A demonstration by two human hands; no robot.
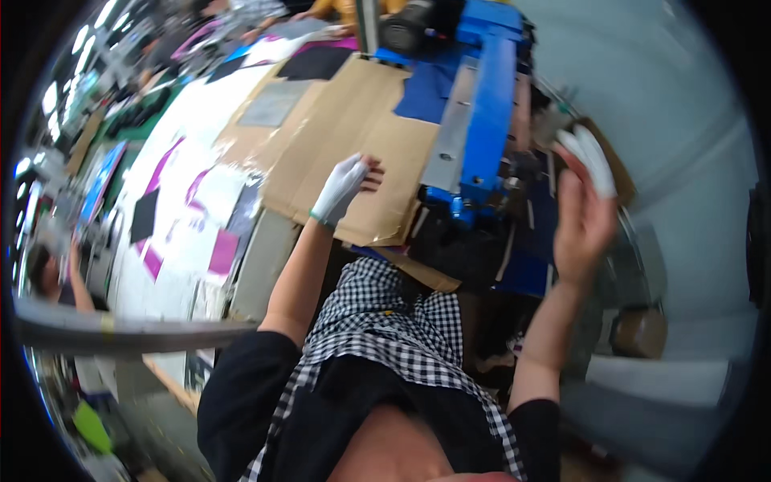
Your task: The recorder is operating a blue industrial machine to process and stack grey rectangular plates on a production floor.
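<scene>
Now the left hand [347, 186] presses flat and open on the cardboard [353, 136]; the right hand [582, 209] hangs open, holding nothing. Cardboard could slide off toward the blue machine [486, 104].

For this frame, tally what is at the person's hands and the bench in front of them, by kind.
Hands with white fabric covering: 2, left hand and right hand
Cardboard sheet: 1
Blue machine: 1
Total: 4

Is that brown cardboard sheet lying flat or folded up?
Flat: the cardboard sheet lies spread over the table, the left hand resting on it.
</scene>
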